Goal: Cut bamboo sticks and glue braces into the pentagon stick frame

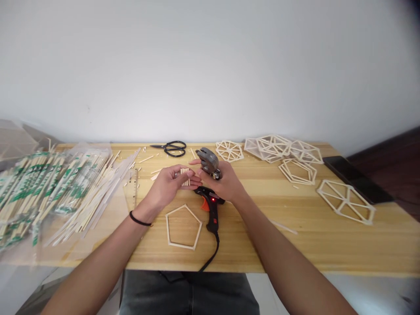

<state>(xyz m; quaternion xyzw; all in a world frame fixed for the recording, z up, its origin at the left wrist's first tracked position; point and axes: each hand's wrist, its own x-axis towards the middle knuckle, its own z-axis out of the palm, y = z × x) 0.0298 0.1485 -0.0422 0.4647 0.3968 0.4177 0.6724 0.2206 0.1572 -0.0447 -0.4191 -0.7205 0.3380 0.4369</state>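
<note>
Between the thumb and fingers of my left hand (166, 186) is a row of short wooden sticks (185, 176), lying side by side. My right hand (227, 181) is closed around a grey hand tool (208, 160) whose exact kind I cannot make out. The fingertips of the right hand reach close to the sticks. Just below that hand lies a black glue gun (213, 216) with an orange trigger and a lit red light. A pentagon frame (167, 229) of wooden sticks lies flat on the table to the left of the glue gun.
Bagged wooden sticks (42, 188) and loose sticks (87, 212) cover the left side. Black scissors (173, 148) and a ruler (133, 188) lie farther back. Several spoked stick frames (272, 148) and a black phone (356, 179) are on the right. The glue gun's cord (213, 253) crosses the front edge.
</note>
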